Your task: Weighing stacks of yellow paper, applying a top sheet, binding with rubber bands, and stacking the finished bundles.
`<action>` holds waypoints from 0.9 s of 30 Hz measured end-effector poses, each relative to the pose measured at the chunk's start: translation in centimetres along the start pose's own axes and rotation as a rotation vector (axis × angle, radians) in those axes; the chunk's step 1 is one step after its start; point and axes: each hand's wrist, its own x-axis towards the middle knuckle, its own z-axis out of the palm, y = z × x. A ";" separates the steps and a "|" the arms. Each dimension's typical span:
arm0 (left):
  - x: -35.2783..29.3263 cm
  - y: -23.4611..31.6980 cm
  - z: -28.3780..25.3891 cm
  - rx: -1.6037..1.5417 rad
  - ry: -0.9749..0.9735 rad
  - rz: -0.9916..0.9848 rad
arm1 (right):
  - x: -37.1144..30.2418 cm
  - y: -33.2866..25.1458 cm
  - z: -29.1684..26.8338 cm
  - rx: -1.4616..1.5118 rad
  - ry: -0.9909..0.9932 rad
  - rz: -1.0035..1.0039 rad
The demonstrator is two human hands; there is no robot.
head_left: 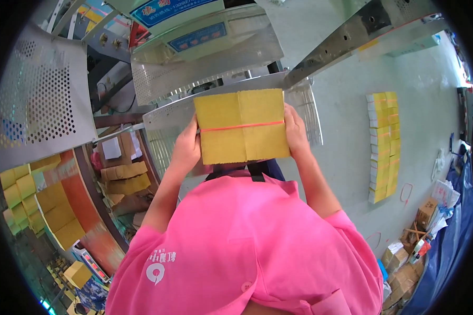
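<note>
Yellow block-shaped bundle (242, 144), ringed by a red band (242, 126), sits between the person's hands, above the pink shirt (231, 226). Fingers of the left hand (188, 146) grip its left side and those of the right hand (297, 131) its right side; some fingertips are hidden. Beyond the fingers is a metal guard (210, 65). Well left of the left fingers stands a perforated panel (34, 100); well right of the right fingers, yellow stacks (386, 142) rest on the floor (341, 110).
</note>
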 end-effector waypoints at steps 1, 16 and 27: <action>0.2 0.1 0.2 0.106 0.044 0.025 | -0.1 -0.1 0.2 -0.014 0.005 -0.013; -3.5 0.1 -1.7 -0.756 0.260 -0.181 | -3.8 -1.6 0.4 0.353 -0.066 -0.258; -2.6 2.1 -3.5 -0.448 0.284 -0.075 | -8.5 -16.6 7.3 -0.990 -0.154 -1.049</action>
